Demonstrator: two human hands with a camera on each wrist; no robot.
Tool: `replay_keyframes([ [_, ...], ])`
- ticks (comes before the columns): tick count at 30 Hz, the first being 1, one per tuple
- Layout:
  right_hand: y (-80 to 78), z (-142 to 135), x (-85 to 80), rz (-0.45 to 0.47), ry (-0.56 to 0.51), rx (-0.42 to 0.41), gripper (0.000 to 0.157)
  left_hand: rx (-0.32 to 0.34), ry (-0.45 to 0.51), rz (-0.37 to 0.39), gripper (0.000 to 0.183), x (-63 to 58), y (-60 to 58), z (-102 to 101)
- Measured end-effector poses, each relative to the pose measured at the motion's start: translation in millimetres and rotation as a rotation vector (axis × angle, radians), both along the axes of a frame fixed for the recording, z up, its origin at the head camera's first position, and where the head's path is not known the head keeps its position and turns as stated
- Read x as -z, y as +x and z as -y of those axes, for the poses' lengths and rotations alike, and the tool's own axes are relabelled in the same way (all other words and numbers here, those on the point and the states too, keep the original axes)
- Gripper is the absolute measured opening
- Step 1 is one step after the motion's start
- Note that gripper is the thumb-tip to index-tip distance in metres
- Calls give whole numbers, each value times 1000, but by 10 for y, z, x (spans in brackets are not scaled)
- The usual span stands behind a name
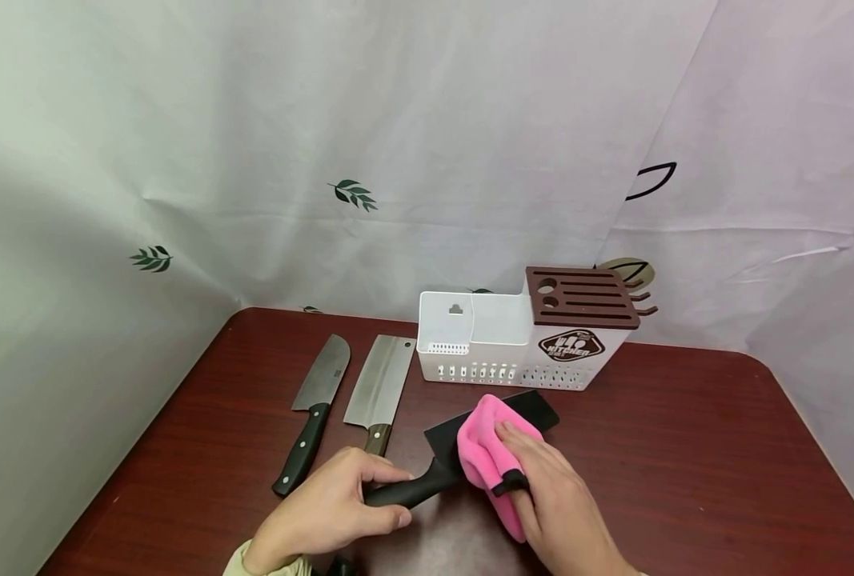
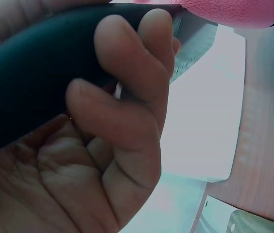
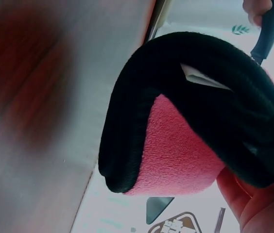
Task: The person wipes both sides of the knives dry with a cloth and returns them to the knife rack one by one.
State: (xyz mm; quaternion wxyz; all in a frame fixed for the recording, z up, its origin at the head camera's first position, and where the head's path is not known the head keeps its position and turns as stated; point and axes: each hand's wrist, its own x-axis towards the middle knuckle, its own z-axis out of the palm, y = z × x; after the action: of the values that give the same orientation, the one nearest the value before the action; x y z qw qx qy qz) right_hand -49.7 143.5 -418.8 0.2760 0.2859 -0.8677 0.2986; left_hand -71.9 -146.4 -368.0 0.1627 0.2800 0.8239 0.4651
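Left hand (image 1: 326, 502) curls round a black cleaver's handle (image 1: 423, 485); right hand (image 1: 558, 494), slanting inward, grips pink cloth (image 1: 486, 448) over the blade (image 1: 539, 410).

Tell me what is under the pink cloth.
A black blade runs beneath the pink cloth, showing on both sides; its middle is covered, so that stretch cannot be seen.

I grip a smooth, curved black knife handle (image 1: 415, 490) of plastic-looking material, its rectangular dark blade (image 1: 539, 410) matt; I hold a fuzzy, bright-pink cloth (image 1: 493, 444) edged with black fabric (image 3: 122, 111); the broad silver cleaver (image 1: 379, 380) looks satin metal, the white perforated rack (image 1: 484, 364) smooth plastic, the reddish-brown tabletop (image 1: 671, 448) glossy, wood-grained
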Motion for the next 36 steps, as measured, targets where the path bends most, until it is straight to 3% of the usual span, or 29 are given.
replay_keyframes([
  [9, -22, -79, 18, -33, -13, 44, 57, 9, 0, 6, 21, -9, -4, 4],
  [14, -21, -117, 22, -21, -5, 64, 42, 10, -1, 8, 22, -16, -2, 12],
  [19, -32, -150, 20, -29, 6, 86, 53, 6, -3, 25, 20, -24, 5, 19],
  [36, -65, -297, -14, -25, -16, 124, 53, 23, 14, 47, 22, -38, 8, 49],
])
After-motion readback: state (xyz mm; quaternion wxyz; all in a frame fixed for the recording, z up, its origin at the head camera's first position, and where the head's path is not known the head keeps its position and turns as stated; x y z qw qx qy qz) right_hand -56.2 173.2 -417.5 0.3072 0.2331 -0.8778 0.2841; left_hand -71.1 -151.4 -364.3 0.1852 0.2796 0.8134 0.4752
